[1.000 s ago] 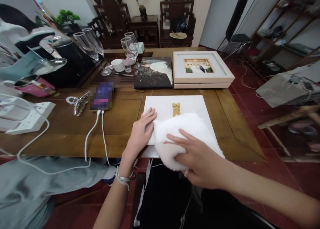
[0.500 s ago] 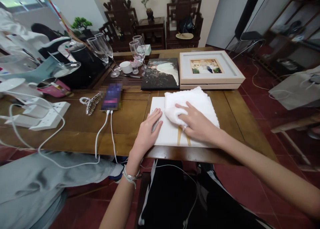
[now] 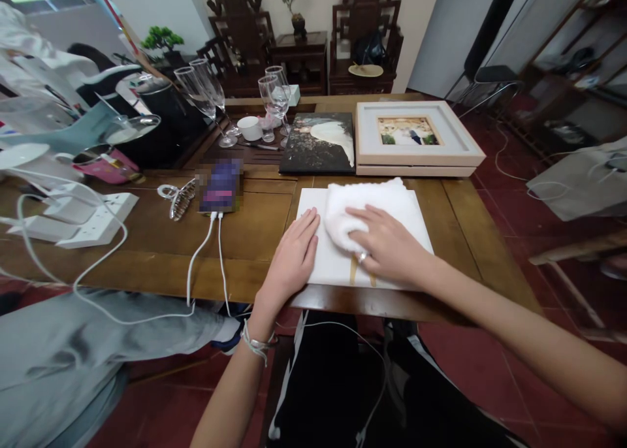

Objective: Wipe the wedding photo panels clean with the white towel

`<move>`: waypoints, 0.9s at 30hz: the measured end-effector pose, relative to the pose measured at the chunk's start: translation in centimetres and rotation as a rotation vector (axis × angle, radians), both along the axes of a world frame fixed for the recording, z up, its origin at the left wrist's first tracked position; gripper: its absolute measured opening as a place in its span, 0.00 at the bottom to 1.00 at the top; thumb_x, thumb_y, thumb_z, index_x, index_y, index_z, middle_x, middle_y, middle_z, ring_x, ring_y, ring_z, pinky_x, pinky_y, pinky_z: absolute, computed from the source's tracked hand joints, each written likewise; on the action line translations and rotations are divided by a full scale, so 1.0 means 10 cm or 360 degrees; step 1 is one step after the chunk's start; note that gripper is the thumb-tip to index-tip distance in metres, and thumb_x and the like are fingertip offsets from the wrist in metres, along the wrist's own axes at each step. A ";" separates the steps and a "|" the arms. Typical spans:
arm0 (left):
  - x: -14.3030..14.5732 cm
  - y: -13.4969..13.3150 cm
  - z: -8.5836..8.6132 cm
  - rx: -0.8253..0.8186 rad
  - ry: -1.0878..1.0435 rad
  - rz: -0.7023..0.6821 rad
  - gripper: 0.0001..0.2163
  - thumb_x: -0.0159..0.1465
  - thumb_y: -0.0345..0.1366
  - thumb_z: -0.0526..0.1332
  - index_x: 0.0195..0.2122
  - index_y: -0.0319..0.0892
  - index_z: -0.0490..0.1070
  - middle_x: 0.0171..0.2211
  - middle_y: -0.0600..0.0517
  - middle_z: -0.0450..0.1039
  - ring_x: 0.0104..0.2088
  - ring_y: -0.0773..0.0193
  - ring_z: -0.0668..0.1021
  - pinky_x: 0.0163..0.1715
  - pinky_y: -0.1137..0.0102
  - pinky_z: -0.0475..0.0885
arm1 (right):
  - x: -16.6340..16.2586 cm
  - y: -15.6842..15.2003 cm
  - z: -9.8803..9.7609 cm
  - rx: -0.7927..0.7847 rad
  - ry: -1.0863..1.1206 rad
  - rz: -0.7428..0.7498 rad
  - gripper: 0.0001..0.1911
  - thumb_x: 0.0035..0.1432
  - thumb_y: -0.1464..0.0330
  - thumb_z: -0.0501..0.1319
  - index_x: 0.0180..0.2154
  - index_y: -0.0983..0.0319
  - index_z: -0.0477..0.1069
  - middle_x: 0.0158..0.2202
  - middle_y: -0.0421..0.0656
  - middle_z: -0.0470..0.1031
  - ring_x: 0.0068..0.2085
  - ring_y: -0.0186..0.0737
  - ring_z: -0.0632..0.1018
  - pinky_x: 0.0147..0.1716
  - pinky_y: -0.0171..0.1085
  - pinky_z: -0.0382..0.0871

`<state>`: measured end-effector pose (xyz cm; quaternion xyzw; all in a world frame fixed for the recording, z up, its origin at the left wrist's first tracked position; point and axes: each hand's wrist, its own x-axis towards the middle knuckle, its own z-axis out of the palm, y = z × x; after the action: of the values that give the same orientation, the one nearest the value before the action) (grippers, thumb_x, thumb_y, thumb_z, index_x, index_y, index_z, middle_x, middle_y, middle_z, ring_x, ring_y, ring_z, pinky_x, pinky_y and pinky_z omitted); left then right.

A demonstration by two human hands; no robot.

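A white rectangular panel [image 3: 318,273] lies flat near the table's front edge, with tan marks at its near side. Over its far and right part spreads a fluffy white towel [image 3: 379,194]. My right hand [image 3: 386,242] presses down on the towel, fingers curled into a bunched fold of it; a ring shows on one finger. My left hand [image 3: 296,252] rests flat along the panel's left edge, fingers stretched out and holding nothing.
Behind the panel lie a dark photo panel [image 3: 318,144] and a pale framed picture [image 3: 470,154]. Leftward are a phone [image 3: 219,187] with cables, a hair claw [image 3: 181,200], a power strip [image 3: 100,223] and several glasses [image 3: 274,98]. A person's grey-trousered leg [image 3: 122,337] is at left.
My right hand and the towel have slid slightly toward me over the panel. My left hand stays at the panel's left edge. The whole view has shifted a little.
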<state>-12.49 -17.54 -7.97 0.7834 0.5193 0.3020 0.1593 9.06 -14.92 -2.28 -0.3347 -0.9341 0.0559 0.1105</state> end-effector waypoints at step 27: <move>0.02 -0.04 0.07 0.0143 -0.0392 0.0055 0.18 0.72 0.36 0.47 0.59 0.38 0.66 0.60 0.42 0.66 0.62 0.59 0.67 0.63 0.56 0.61 | -0.16 0.06 0.06 -0.0036 -0.0109 -0.0168 0.18 0.52 0.77 0.57 0.46 0.66 0.74 0.58 0.56 0.69 0.65 0.54 0.60 0.62 0.57 0.51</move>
<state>-12.32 -17.96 -7.26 0.7377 0.4953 0.4214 0.1813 7.51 -14.34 -1.73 -0.3863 -0.9178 0.0491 0.0776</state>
